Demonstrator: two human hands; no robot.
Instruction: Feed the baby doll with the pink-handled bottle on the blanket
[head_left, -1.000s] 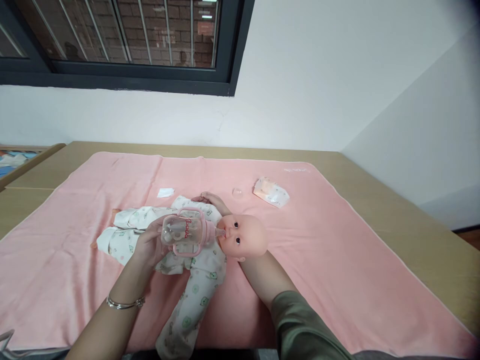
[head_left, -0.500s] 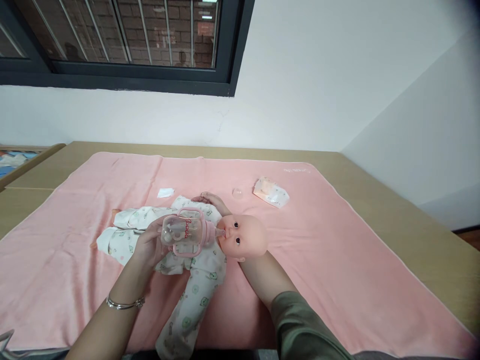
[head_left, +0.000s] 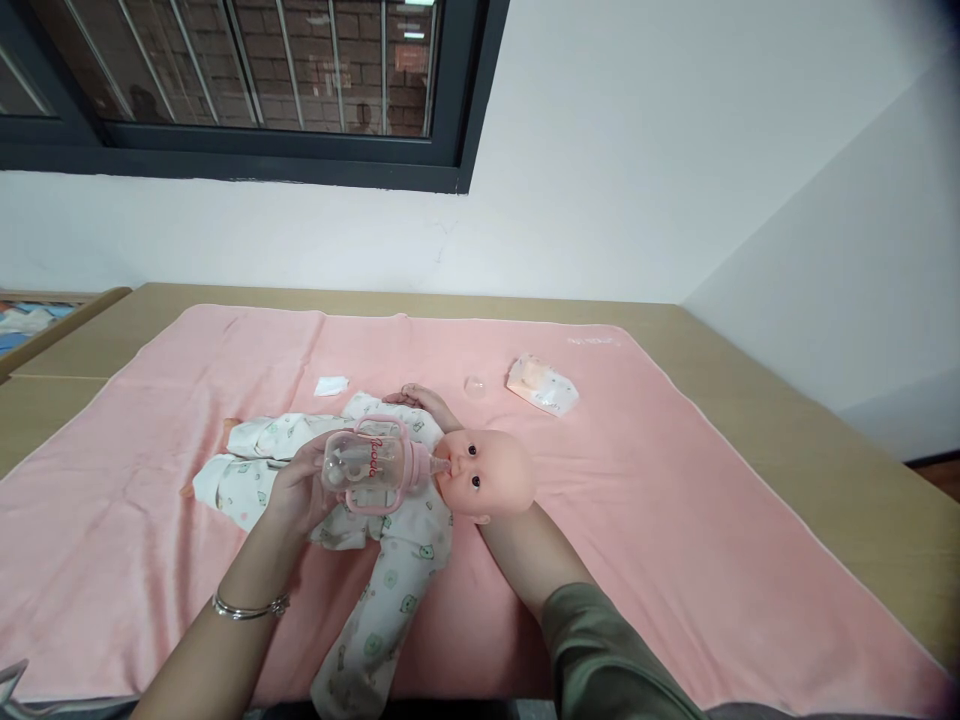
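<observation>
A baby doll (head_left: pixel 487 472) in white printed clothes lies on its back, head to the right. My left hand (head_left: pixel 300 490) is closed round the base of a clear baby bottle (head_left: pixel 367 460) with pink handles. The bottle lies nearly level above the doll's chest, its teat at the doll's mouth. Under the doll's head and neck runs my right forearm. My right hand (head_left: pixel 426 398) comes out on the far side, its fingers curled against the doll's far shoulder and sleeve; part of that hand is hidden behind the doll.
A pink blanket (head_left: pixel 675 560) covers much of the wooden table (head_left: pixel 847 480). Beyond the doll lie a small white folded wipe (head_left: pixel 331 386), a clear bottle cap (head_left: pixel 475 386) and a white packet (head_left: pixel 543 385). A wall with a dark-framed window (head_left: pixel 300 160) stands behind.
</observation>
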